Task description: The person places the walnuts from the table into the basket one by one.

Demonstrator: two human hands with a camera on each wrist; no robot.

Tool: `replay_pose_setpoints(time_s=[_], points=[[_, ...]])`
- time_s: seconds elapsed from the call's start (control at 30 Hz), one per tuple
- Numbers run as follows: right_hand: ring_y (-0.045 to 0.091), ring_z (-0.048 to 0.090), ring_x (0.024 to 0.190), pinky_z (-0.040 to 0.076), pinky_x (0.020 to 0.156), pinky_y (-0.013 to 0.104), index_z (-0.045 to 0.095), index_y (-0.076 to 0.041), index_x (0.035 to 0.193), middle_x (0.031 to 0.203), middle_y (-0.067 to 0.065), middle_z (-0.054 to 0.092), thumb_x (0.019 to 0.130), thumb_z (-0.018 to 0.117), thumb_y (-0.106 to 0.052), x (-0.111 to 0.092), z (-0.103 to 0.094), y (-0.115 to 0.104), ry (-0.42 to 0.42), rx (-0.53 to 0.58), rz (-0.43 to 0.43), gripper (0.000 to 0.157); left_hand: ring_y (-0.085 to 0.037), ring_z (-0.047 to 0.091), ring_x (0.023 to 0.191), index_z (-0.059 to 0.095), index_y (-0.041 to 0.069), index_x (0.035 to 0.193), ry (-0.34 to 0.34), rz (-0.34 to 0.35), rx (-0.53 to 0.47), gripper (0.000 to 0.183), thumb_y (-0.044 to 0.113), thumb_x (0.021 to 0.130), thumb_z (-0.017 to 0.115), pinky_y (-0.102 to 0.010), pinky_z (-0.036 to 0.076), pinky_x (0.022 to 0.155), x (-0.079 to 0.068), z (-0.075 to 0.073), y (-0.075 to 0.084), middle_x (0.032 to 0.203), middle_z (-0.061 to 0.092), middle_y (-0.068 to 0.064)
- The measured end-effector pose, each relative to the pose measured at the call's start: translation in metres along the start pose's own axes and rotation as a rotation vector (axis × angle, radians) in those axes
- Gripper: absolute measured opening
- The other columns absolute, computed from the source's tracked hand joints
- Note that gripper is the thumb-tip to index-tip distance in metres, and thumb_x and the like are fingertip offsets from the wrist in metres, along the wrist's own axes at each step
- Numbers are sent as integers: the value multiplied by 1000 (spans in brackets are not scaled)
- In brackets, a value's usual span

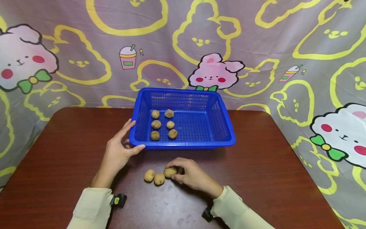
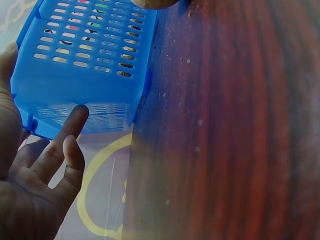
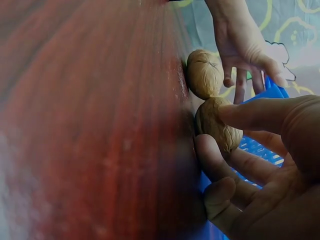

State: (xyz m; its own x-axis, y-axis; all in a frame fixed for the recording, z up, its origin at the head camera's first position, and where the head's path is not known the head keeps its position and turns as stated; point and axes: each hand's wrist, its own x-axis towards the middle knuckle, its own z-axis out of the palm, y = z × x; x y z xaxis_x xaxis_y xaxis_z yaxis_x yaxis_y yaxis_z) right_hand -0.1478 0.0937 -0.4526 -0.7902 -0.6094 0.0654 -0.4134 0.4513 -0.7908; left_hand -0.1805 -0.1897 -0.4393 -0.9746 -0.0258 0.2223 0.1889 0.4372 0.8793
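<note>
In the head view a blue plastic basket [image 1: 183,143] stands on the table with several walnuts [image 1: 155,124] in its left half. My left hand [image 1: 117,149] grips its near left corner, the thumb on the front rim and the fingers along the left side. In front of the basket, my right hand [image 1: 193,175] pinches a walnut [image 3: 219,124] between thumb and fingers, low at the tabletop. Two more walnuts, one at the left [image 1: 149,175] and one in the middle [image 1: 159,179], lie beside it in a short row.
The dark brown wooden table [image 1: 271,178] extends to both sides of the basket. A grey cloth [image 1: 160,38] with cartoon rabbits and yellow outlines hangs right behind the table and along its right side. Dark straps with small devices [image 1: 118,200] sit at both wrists.
</note>
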Motion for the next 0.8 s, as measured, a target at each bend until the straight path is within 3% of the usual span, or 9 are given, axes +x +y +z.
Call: replay_pose_setpoints(time_s=[0.17,0.4,0.57,0.8], points=[[-3,55,73,52,70,19,75,-7,118,108,7,75,87,76,1,-2,-1,-2,-5,-5,-7,32,7,64,84,51,18,156,-3,-6,-1,88,11,80,92,-10,50,71,0,0,0,169,39,-2],[4,61,95,54,84,24,75,-10,117,111,4,76,87,77,1,-9,-9,-4,10,-5,-50,32,5,63,85,50,19,157,-7,-13,31,88,13,80,92,-10,50,71,-1,-1,2,169,39,-2],[4,61,99,55,87,25,75,-11,118,111,2,75,89,77,0,-18,-23,-12,-19,8,-60,31,5,64,83,51,19,157,-7,-9,18,87,12,80,92,-10,50,70,-1,-1,2,168,39,-2],[7,62,98,57,85,26,73,-10,121,113,6,74,92,76,-1,-30,-51,-21,-70,158,-61,30,6,64,83,51,19,157,-3,-5,7,88,12,80,92,-10,49,70,0,0,1,168,39,-2]])
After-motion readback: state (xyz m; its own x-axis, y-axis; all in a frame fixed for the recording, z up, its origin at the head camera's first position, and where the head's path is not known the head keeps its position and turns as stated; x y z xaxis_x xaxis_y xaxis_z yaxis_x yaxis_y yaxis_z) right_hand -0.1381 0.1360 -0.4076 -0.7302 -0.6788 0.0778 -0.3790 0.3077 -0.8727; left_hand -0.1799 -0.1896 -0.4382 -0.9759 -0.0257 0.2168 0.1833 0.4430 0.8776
